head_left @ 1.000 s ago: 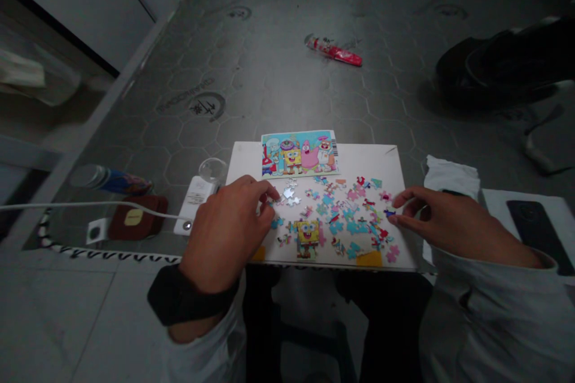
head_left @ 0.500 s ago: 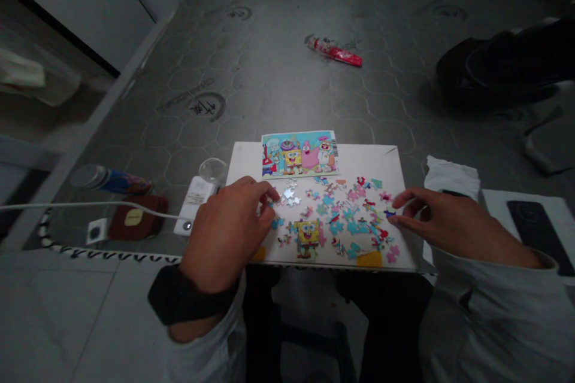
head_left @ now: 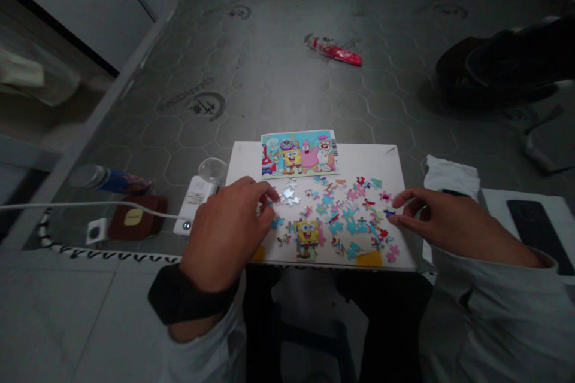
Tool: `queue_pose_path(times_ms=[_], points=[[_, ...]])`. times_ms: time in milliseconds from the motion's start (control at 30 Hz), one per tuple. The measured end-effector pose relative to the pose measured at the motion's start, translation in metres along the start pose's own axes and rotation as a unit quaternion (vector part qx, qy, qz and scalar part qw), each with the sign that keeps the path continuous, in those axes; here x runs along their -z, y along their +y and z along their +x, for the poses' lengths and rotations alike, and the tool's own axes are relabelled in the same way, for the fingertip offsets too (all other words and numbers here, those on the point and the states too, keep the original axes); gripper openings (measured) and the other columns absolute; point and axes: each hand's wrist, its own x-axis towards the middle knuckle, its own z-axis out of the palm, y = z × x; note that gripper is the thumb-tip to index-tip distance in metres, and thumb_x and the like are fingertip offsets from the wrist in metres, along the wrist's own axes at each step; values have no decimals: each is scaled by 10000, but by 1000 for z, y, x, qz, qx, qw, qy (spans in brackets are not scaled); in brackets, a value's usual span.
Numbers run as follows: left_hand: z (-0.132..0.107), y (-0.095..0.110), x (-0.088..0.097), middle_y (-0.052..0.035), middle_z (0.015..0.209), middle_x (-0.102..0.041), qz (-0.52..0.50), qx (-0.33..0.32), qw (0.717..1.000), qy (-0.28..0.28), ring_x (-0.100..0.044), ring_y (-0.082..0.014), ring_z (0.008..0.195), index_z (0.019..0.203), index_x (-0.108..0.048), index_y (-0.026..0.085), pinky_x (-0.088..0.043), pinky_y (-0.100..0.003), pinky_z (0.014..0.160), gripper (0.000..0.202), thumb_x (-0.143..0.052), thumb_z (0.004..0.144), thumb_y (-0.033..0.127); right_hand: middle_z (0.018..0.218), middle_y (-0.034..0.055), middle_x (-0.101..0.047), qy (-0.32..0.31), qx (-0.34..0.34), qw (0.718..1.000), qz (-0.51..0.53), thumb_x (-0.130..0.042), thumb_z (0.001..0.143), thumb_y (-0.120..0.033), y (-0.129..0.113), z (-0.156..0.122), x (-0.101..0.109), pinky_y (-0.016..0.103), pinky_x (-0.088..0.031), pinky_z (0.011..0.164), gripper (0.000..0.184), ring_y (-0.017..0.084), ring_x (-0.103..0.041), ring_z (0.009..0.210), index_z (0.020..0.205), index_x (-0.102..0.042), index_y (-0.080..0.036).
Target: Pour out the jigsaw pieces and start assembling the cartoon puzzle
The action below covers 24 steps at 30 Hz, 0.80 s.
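A white board (head_left: pixel 359 158) lies at the near edge of the grey table, strewn with several small colourful puzzle pieces (head_left: pixel 341 212). A cartoon reference picture (head_left: pixel 299 153) rests at the board's far edge, and a joined yellow character section (head_left: pixel 308 233) sits near the front. My left hand (head_left: pixel 227 230) rests on the board's left part, fingers curled, fingertips touching silvery face-down pieces (head_left: pixel 288 194). At the board's right edge, my right hand (head_left: pixel 442 224) pinches a small puzzle piece (head_left: pixel 389 213) between thumb and fingers.
A white charger block (head_left: pixel 194 203) with a cable, a brown case (head_left: pixel 135 221) and a can (head_left: pixel 108 179) lie left of the board. A red tube (head_left: pixel 335 51) lies far back. A black bag (head_left: pixel 503 69), white cloth (head_left: pixel 451 176) and dark phone (head_left: pixel 534 233) are to the right.
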Motion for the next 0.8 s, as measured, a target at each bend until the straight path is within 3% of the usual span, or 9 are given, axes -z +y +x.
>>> queue_pose_path(times_ms=[400, 800], points=[[0, -2, -3, -15, 1047, -713, -1, -9, 1000, 9, -674, -253, 949, 1026, -729, 301, -480, -403, 869, 250, -556, 860, 231, 797, 21, -745, 0, -2, 1000, 0, -690, 784, -497, -3, -1, 0, 340, -450, 568, 250, 224, -681, 671, 916, -692, -285], [-1, -1, -1, -23, 1039, -718, 1, -9, 1000, 8, -671, -241, 912, 1025, -736, 290, -488, -377, 822, 247, -556, 865, 239, 792, 24, -744, -4, 1, 1000, 3, -685, 775, -526, -1, 0, 0, 342, -456, 561, 273, 229, -679, 669, 910, -689, -289]])
